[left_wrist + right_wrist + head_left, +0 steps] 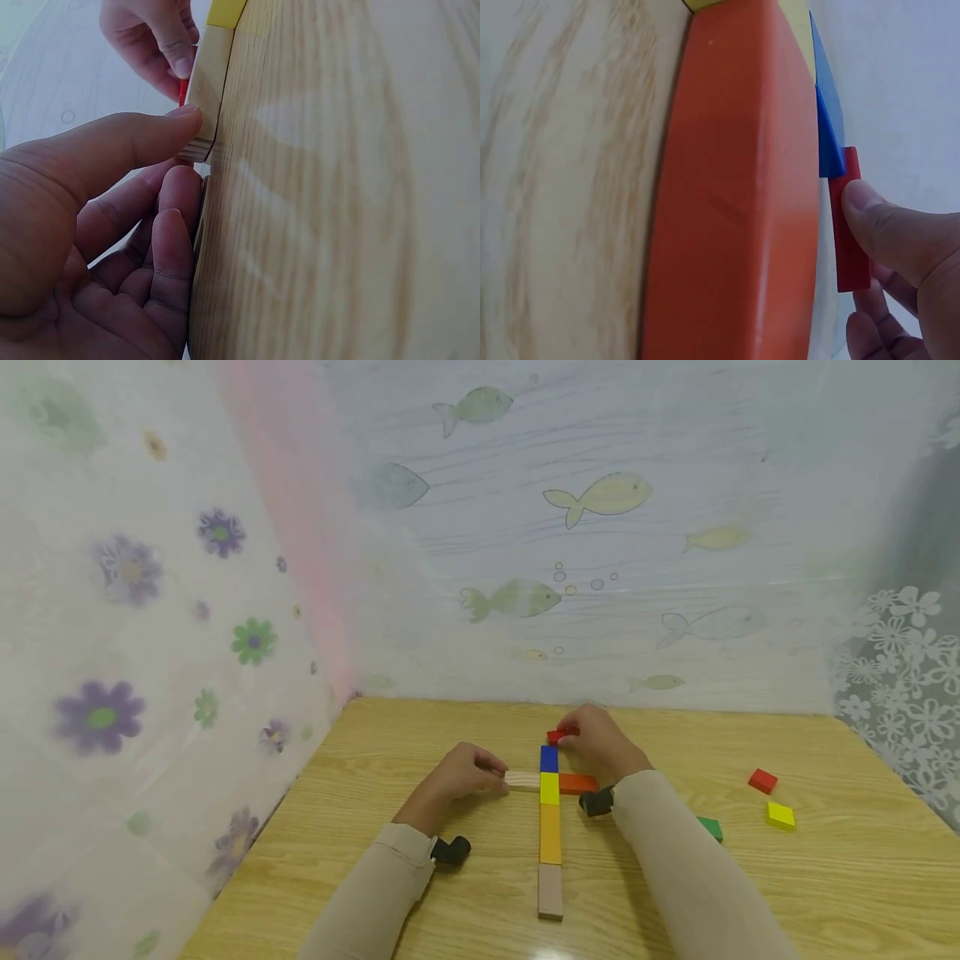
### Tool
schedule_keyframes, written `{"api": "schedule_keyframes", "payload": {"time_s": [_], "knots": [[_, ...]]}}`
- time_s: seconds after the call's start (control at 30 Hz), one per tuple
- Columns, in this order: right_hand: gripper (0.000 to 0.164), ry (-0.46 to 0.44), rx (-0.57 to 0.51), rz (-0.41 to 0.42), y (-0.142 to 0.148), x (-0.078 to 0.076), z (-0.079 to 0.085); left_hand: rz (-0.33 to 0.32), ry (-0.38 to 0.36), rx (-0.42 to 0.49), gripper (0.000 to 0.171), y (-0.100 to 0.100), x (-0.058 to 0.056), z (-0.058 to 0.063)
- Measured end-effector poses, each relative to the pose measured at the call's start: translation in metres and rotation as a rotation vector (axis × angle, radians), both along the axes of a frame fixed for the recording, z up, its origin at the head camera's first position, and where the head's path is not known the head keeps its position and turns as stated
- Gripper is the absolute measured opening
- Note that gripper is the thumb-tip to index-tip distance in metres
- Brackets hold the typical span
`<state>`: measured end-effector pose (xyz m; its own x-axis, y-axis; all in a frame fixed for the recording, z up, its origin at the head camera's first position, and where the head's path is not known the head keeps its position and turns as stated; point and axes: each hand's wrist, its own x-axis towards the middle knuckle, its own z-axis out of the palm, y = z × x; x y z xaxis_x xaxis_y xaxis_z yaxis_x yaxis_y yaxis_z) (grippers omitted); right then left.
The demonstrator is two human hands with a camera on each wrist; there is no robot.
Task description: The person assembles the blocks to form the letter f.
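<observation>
Wooden blocks form a cross on the table. Its upright runs from a pale brownish block [551, 892] through an amber block [551, 833] and a yellow block [550, 787] to a blue block [549, 758]. An orange-red block [577, 784] makes the right arm; a plain wood block [522, 780] makes the left. My left hand [467, 772] pinches the plain block's outer end between thumb and fingers. Beyond the cross's far end, my right hand [600, 739] pinches a small red block [847, 232], which lies crosswise against the blue block's far end.
To the right on the wooden table [847, 893] lie a loose red block [762, 781], a yellow block [780, 816] and a green block [710, 828], the last partly behind the right sleeve. A fish-patterned sheet [600, 552] borders the table's far edge.
</observation>
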<state>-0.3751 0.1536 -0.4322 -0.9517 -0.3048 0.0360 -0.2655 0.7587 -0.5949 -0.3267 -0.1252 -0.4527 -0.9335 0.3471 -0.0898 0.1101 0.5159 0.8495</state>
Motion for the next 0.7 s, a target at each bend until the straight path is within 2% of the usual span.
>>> {"api": "schedule_keyframes", "payload": {"time_s": [0.47, 0.7], "knots": [[0.026, -0.003, 0.045, -0.032, -0.0034, 0.0008, -0.0026, -0.016, 0.014, 0.007, 0.028, -0.0013, -0.0001, -0.0004], [0.03, -0.014, 0.017, -0.03, -0.0024, -0.0004, -0.0058, -0.016, 0.014, 0.002, 0.027, -0.0017, -0.001, -0.0014]]}}
